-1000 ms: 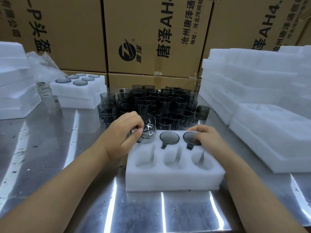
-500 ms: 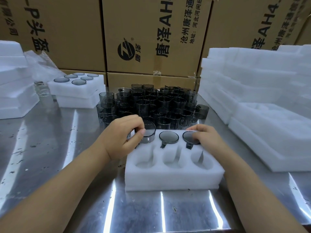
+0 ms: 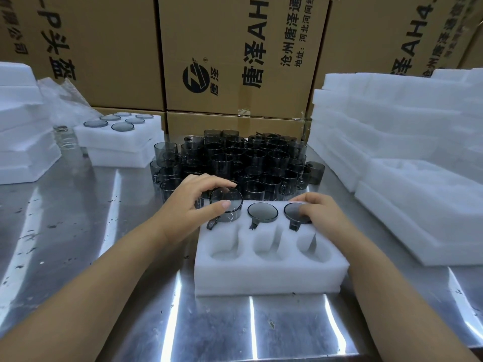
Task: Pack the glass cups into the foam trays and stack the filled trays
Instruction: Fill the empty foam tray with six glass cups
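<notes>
A white foam tray lies in front of me on the steel table. Its back row holds smoky grey glass cups upside down: a middle cup and a right cup. My left hand pinches a third cup by its base, half sunk into the back-left slot, its handle toward me. My right hand rests with its fingers on the right cup. The three front slots are empty. A dense cluster of loose cups stands just behind the tray.
Two filled trays are stacked at the back left, beside white foam pieces and crumpled plastic. Stacks of empty foam trays fill the right side. Cardboard boxes wall off the back.
My left hand has turned the cup upside down and lowered it into the back-left slot. My right hand has stayed on the right cup.
</notes>
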